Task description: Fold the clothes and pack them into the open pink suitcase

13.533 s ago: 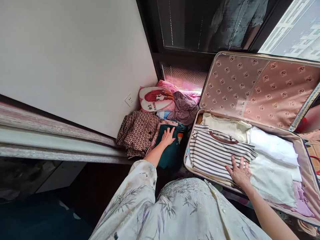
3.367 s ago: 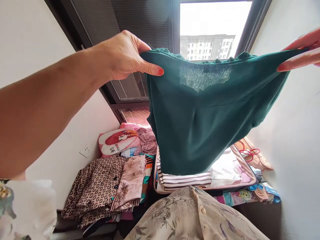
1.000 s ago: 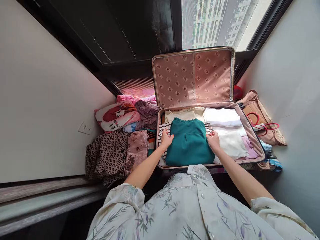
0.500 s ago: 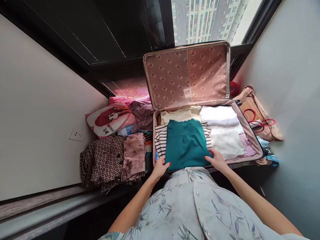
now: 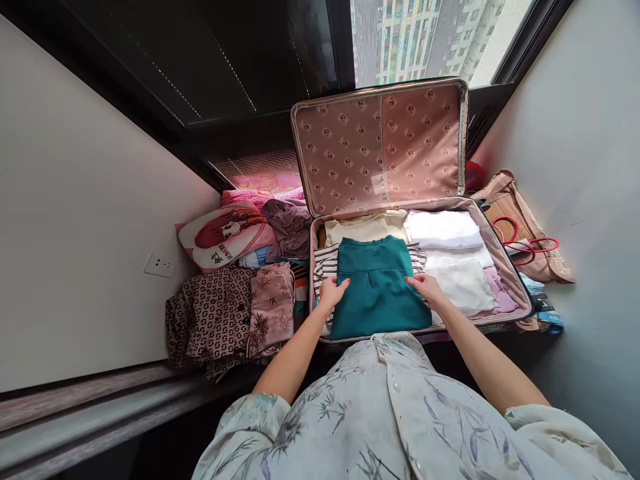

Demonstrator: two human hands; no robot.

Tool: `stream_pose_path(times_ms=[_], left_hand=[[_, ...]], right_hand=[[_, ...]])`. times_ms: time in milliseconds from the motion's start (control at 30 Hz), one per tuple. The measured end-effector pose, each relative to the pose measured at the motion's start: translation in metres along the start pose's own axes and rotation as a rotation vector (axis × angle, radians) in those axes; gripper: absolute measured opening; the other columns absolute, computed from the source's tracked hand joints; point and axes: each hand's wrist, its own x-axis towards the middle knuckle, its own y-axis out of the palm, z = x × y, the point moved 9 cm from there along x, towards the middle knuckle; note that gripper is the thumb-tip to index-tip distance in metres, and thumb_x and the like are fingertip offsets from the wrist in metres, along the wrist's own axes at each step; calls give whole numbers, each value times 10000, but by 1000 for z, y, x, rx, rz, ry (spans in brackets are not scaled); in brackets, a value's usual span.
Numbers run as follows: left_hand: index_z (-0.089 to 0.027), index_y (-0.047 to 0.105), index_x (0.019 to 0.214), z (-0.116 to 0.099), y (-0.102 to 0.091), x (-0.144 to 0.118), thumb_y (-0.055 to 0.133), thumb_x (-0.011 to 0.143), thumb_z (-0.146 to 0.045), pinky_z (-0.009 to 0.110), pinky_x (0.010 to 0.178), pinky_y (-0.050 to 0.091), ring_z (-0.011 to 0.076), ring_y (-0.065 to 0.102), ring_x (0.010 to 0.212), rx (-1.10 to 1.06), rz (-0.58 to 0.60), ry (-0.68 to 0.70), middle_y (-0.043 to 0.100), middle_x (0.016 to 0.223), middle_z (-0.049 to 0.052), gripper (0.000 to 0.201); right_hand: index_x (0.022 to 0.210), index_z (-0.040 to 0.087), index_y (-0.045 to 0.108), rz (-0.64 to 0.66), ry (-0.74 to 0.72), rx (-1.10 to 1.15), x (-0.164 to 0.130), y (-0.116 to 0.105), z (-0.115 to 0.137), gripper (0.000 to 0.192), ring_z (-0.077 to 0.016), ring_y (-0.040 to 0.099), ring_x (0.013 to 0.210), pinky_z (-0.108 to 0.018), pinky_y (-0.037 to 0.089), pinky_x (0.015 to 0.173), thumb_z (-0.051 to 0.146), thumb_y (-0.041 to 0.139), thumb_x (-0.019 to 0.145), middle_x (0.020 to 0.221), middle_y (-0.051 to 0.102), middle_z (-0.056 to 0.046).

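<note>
A folded teal garment (image 5: 377, 288) lies in the open pink suitcase (image 5: 505, 267), on top of a striped top (image 5: 326, 265). My left hand (image 5: 332, 293) rests flat on the garment's left edge. On its right edge sits my right hand (image 5: 423, 288), fingers spread. Neither hand grips anything. Behind the teal piece lie a cream garment (image 5: 365, 229) and folded white clothes (image 5: 443, 230). The suitcase lid (image 5: 380, 143) stands upright against the window.
Left of the suitcase sit a brown patterned garment (image 5: 215, 317), a pink floral piece (image 5: 273, 307), a cartoon-print cushion (image 5: 225, 233) and a mauve cloth (image 5: 290, 225). A tan bag with red handles (image 5: 520, 230) lies to the right. Walls close in on both sides.
The teal garment was held up spread out, then laid folded in the suitcase. In the last half second both hands slid from its near edge up along its sides.
</note>
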Motion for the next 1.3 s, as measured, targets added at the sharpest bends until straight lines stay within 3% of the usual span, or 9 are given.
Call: stream_pose_path(times_ms=[133,333,467,567,800,900,1000,1167,1300], left_hand=[[-174,671,764,-6,19,9,872,660,-374,324,704,551,244,683,772,-164,138,-73,660,682,27,302],[-154,700,853,-7,26,9,882,639,-456,408,734,593,261,705,747,-292,247,-126,718,727,71,413],[-154,688,978,-28,15,0,862,646,-529,431,842,598,264,727,859,-477,340,-37,763,891,105,530],[-160,675,1029,-57,-12,-7,862,634,-554,418,884,592,260,723,913,-622,366,131,763,963,97,588],[-171,650,913,-91,-82,-2,820,705,-432,323,835,581,196,694,852,-548,64,352,740,910,57,375],[-193,584,870,-82,-92,10,789,730,-409,264,668,544,152,642,672,-511,-53,323,702,773,21,330],[-205,561,957,-69,-97,29,769,772,-378,247,603,510,137,605,591,-441,-131,257,685,733,1,328],[-197,576,1107,-79,-99,90,789,805,-290,300,764,551,171,676,765,-302,-212,180,692,865,36,381],[-169,596,1107,-102,-87,148,733,843,-177,400,976,510,250,674,1067,-108,-302,85,682,1090,125,298]], right_hand=[[595,225,529,39,57,36,9,19,-1,298,-148,514,514,-257,395,444,380,783,598,500,540,2],[764,209,626,115,15,123,0,28,16,242,-220,666,652,-313,546,562,353,733,601,649,686,-32],[925,216,640,150,-110,252,-15,22,46,381,-226,698,755,-328,586,672,403,741,609,797,735,-29],[1024,228,625,132,-293,320,-28,7,84,496,-204,678,775,-325,585,718,430,789,601,879,729,-15],[1500,223,418,17,-578,131,-43,-9,151,887,-226,656,806,-365,562,761,374,776,703,870,692,-19],[1321,258,630,-36,-711,-92,-40,-2,166,576,-270,655,1042,-413,522,962,327,714,756,1108,721,-63],[1041,273,736,-52,-765,-373,-20,9,174,240,-282,642,1051,-444,472,1026,309,656,818,1080,735,-63],[900,233,727,-40,-850,-631,44,38,206,140,-303,574,1035,-444,463,960,303,620,844,994,668,-112],[877,190,700,-91,-739,-724,114,70,227,145,-307,538,1033,-453,448,972,271,583,851,1061,637,-157]])
